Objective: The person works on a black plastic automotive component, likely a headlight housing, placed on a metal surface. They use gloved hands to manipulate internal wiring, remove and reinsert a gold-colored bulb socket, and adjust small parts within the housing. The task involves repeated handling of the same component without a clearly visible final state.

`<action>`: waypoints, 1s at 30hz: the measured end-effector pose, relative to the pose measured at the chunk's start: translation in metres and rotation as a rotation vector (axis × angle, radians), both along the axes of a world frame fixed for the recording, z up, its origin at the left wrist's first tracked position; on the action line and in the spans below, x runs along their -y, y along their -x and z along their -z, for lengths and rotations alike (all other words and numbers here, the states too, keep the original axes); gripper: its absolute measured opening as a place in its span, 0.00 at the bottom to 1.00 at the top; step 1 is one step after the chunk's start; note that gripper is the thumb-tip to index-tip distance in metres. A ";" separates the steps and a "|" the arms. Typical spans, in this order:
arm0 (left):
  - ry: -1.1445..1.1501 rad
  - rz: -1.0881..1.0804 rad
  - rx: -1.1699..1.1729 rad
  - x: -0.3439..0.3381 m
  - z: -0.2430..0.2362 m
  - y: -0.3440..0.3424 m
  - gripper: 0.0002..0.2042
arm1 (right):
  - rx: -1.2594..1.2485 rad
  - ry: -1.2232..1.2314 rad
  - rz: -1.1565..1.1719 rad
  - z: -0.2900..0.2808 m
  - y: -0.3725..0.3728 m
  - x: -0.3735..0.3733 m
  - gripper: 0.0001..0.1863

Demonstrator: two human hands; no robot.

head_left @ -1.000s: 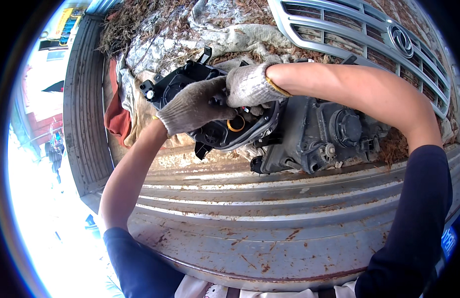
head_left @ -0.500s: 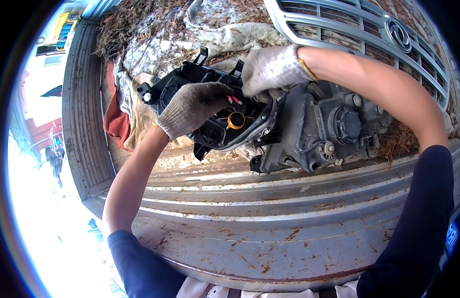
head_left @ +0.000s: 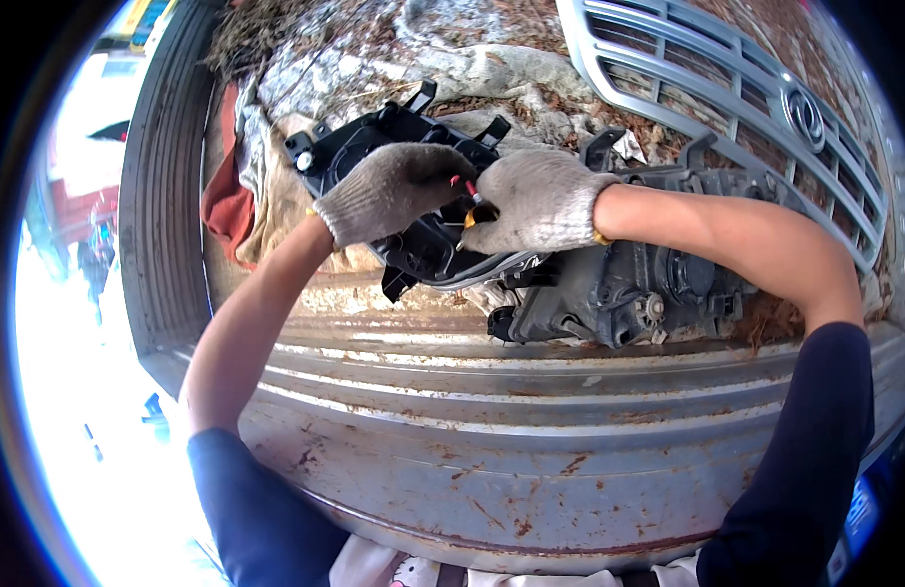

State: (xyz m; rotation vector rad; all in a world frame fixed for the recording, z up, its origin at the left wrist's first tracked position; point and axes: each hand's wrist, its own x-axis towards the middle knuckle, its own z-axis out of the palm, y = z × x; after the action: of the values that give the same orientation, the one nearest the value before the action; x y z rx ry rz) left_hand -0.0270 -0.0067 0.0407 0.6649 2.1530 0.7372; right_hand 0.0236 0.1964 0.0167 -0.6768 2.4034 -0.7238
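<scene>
Both gloved hands, left hand (head_left: 389,191) and right hand (head_left: 535,201), pinch together on the small orange part (head_left: 475,212) at the black headlight housing (head_left: 413,210), so it seems best to keep the housing steady and pull gently.

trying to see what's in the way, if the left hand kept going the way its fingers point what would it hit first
Its fingers point right, so the left hand would first meet the right hand, fingertips nearly touching over the small orange part on the black headlight housing; depth unclear.

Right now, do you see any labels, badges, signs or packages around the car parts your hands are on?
Badge: round silver emblem, centre of the silver car grille, upper right.
Sign: yellow and blue panel, far upper left, too blurred to tell more.
No packages or screens.
</scene>
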 end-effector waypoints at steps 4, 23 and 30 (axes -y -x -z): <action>0.008 0.076 -0.114 0.006 0.001 0.005 0.11 | 0.149 0.028 0.019 -0.018 0.015 -0.003 0.34; -0.260 0.317 -0.089 0.033 0.006 0.009 0.16 | -0.004 0.102 0.032 -0.013 0.046 -0.007 0.25; -0.252 0.275 -0.072 0.036 0.006 0.012 0.17 | -0.169 0.245 -0.031 0.002 0.041 -0.014 0.25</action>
State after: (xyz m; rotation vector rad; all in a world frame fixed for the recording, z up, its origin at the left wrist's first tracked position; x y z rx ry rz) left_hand -0.0390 -0.0429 0.0350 1.1102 1.9939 0.8507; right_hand -0.0175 0.2107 0.0145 -0.9040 2.4715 -0.9949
